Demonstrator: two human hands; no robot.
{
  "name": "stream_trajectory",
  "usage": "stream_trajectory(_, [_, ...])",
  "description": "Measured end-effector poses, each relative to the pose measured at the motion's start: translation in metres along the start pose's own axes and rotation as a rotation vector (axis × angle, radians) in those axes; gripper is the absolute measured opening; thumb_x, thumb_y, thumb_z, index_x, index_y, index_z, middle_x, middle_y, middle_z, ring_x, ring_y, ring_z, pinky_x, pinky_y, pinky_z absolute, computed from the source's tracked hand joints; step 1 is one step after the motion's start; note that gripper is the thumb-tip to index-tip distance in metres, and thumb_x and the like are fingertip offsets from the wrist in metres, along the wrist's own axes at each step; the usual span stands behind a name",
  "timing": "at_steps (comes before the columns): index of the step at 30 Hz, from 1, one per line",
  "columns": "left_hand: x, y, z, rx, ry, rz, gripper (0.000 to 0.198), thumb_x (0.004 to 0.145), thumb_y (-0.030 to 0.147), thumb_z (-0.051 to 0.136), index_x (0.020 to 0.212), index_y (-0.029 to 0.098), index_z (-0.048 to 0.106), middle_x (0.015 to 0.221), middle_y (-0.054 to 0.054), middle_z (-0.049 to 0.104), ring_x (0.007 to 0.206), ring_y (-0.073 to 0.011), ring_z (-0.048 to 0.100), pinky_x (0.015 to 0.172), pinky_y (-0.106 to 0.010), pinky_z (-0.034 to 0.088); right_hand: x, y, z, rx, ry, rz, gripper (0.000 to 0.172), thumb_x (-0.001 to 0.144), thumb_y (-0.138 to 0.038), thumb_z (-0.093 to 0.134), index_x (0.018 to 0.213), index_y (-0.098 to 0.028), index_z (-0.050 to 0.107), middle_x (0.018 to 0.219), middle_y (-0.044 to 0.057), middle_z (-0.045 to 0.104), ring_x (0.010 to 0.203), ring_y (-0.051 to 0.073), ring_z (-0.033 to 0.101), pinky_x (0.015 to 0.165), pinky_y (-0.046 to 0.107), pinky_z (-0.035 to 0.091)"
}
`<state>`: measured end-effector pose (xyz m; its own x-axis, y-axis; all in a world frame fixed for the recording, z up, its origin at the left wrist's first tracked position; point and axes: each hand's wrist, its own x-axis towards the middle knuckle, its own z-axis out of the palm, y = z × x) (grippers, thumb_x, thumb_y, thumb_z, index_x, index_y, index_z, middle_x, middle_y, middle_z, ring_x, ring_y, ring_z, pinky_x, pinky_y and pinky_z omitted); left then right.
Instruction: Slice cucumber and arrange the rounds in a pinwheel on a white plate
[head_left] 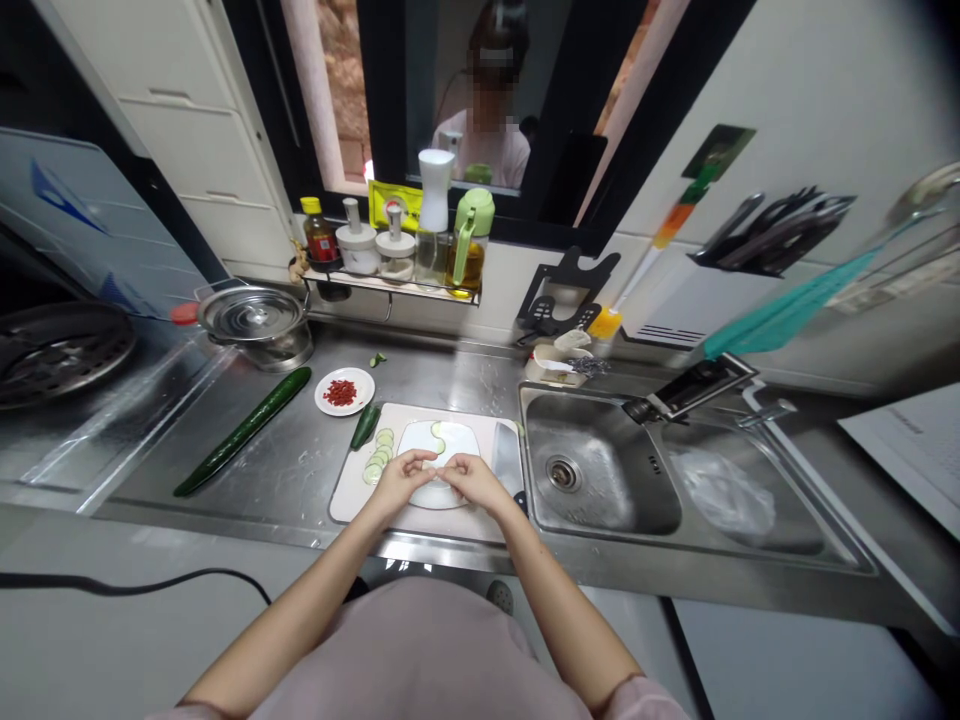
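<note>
Over the near part of a white plate (466,440), my left hand (409,478) and my right hand (469,478) meet with their fingertips pinched together. Between them is a small pale piece that looks like a cucumber slice, mostly covered by the fingers. Thin cucumber pieces (438,430) form a curve on the plate. The plate rests on a pale cutting board (349,495). Left of it on the board, more cucumber slices (379,460) overlap in a row, beside a cut cucumber end (365,426). A knife (508,455) lies along the board's right side.
A whole cucumber (244,430) lies on the steel counter at left, near a small dish of red bits (341,392) and a lidded pot (259,325). The sink (600,490) with its faucet (694,388) is at right. Seasoning bottles fill a wall rack (390,280).
</note>
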<state>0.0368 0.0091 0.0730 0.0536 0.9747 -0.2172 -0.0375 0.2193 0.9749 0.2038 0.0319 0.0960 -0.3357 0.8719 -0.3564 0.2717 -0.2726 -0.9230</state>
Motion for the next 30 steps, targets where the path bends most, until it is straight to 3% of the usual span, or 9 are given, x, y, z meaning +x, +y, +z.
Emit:
stream_trajectory(5, [0.030,-0.018,-0.001,0.158,0.117,0.051,0.031,0.062,0.039,0.070,0.081,0.014,0.067,0.064,0.001,0.058,0.059,-0.0104,0.051,0.059,-0.023,0.040,0.032,0.013,-0.012,-0.115,0.062,-0.057,0.023,0.074,-0.038,0.064,0.067,-0.017,0.057,0.044,-0.008,0.048,0.039,0.007,0.041,0.044,0.018,0.032])
stream_trajectory(12, [0.057,-0.019,0.000,0.566,0.227,0.000,0.021,0.072,0.030,0.065,0.090,0.020,0.070,0.076,-0.001,0.068,0.071,-0.0140,0.060,0.070,-0.026,0.042,0.072,0.019,-0.018,-0.527,0.197,-0.061,0.013,0.078,-0.026,0.060,0.074,-0.015,0.065,0.066,-0.001,0.063,0.062,0.010,0.053,0.059,0.019,0.035])
stream_trajectory(20, [0.071,-0.006,0.006,0.855,0.229,-0.064,0.017,0.078,0.028,0.061,0.093,0.026,0.069,0.089,-0.001,0.073,0.090,-0.0201,0.063,0.087,-0.033,0.035,0.089,0.014,-0.016,-0.725,0.246,0.026,0.014,0.083,-0.024,0.056,0.085,-0.016,0.067,0.087,0.007,0.070,0.076,0.015,0.057,0.064,0.022,0.033])
stream_trajectory(30, [0.080,-0.006,0.010,1.018,0.223,-0.040,0.018,0.080,0.027,0.054,0.089,0.026,0.070,0.092,-0.004,0.073,0.098,-0.0243,0.061,0.088,-0.037,0.029,0.102,0.014,-0.009,-0.861,0.266,0.104,0.020,0.088,-0.026,0.050,0.097,-0.018,0.067,0.102,0.012,0.070,0.090,0.020,0.063,0.069,0.025,0.037])
